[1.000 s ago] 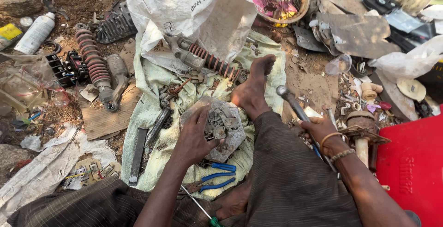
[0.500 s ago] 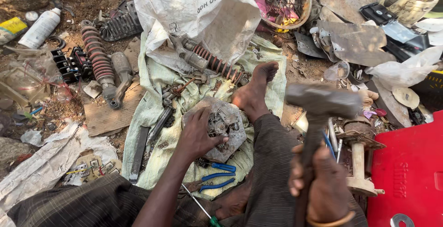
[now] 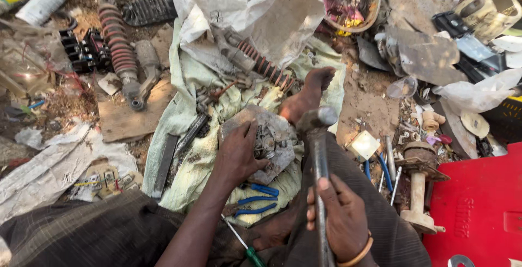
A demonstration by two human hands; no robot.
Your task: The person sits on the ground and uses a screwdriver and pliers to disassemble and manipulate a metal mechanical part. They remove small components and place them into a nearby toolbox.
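Centrally, left hand presses the grey metal part; right hand's grip encloses the hammer, below the white sack.

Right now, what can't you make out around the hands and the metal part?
- Metal part, head view: its left side is hidden under the left hand.
- Hammer: lower handle hidden by the right hand and cut off by the bottom edge.
- Screwdriver: its green handle runs off the bottom edge.
- Blue-handled pliers: jaws tucked under the metal part.
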